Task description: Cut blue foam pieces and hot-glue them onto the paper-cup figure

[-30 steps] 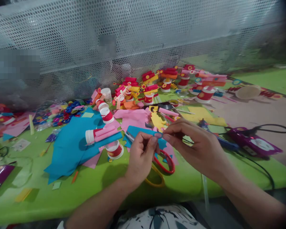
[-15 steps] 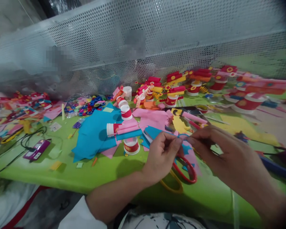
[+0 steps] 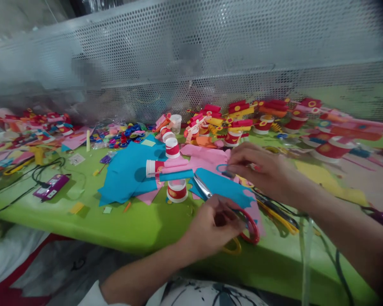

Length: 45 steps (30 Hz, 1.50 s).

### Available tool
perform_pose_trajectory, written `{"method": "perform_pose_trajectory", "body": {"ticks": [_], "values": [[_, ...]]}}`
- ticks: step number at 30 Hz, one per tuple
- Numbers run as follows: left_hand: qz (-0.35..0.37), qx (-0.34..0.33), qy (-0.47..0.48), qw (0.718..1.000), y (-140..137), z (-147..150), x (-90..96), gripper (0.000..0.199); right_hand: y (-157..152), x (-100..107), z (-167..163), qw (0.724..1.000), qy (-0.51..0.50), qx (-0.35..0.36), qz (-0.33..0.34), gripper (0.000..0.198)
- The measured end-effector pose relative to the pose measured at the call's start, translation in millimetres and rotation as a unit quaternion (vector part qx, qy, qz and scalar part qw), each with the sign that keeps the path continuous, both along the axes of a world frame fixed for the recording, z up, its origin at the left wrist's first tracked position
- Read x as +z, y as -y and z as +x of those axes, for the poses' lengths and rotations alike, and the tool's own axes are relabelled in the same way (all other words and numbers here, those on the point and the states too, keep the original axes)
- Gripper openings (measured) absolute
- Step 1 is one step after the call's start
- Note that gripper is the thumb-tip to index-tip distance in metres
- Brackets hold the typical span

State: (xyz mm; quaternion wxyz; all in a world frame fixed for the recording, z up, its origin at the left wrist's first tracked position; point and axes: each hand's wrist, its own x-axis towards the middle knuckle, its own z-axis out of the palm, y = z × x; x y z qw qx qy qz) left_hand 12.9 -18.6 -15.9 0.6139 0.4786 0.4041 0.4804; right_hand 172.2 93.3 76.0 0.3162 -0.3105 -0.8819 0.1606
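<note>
- Done, judging by looks: back-row foam-topped cup models look put together.
- Left to do, likely: nearer parts look incomplete; blue ring is off any model, just above the pink sheet.
- Right hand: thumb and fingertips nearly together, seems to pinch the blue ring.
- Left hand: fingers curled over the scissors between blades and handles; can't tell if gripping.
- Scissors: one pair, red and yellow handles, blade tips by the cut blue sheet.
- Blue ring: one seen.
- Near red-and-white cups: three clear: one on its side, one upright in front, one behind.
- Rolls by the sideways cup: one blue, pink above it, number unclear.
- Back-row models: at least six, blurred at right.
- Clear cup: one.
- Purple device, corded: one whole at left.
</note>
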Motion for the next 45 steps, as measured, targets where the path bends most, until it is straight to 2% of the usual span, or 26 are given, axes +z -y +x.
{"method": "perform_pose_trajectory", "body": {"ticks": [3,6,13,21,26,32,40,43,45], "values": [[0.009,0.085,0.014,0.996,0.2,-8.7,-20.1,0.034,-22.0,-11.6,-26.5,0.999,0.001,0.052,-0.012,0.025],[0.014,0.116,0.035,0.993,1.7,-16.1,-30.0,0.031,-36.7,-18.3,-40.2,0.996,0.015,0.083,-0.039,0.025],[0.030,0.097,0.035,0.994,3.0,-17.0,-36.4,0.037,-38.5,-15.6,-43.3,0.994,0.049,0.072,-0.065,0.020],[0.028,0.100,0.046,0.993,2.1,-16.5,-39.7,0.038,-34.8,-16.7,-48.8,0.997,0.053,0.046,-0.044,0.019],[0.030,0.098,0.052,0.993,0.7,-15.9,-40.8,0.037,-37.7,-20.6,-49.3,0.998,0.035,0.054,-0.020,0.018],[0.046,0.106,0.033,0.993,-0.2,-15.9,-44.7,0.035,-41.2,-23.6,-47.7,0.998,0.038,0.051,-0.020,0.020],[0.037,0.111,0.010,0.993,-0.1,-16.1,-43.0,0.036,-38.1,-17.8,-48.0,0.997,0.050,0.049,-0.025,0.021],[0.053,0.115,0.010,0.992,2.3,-13.9,-42.6,0.033,-38.4,-18.6,-47.2,0.997,0.045,0.056,-0.029,0.020],[0.085,0.146,-0.022,0.985,6.0,-12.9,-40.7,0.026,-38.9,-20.3,-46.3,0.997,0.041,0.061,-0.031,0.020]]}}
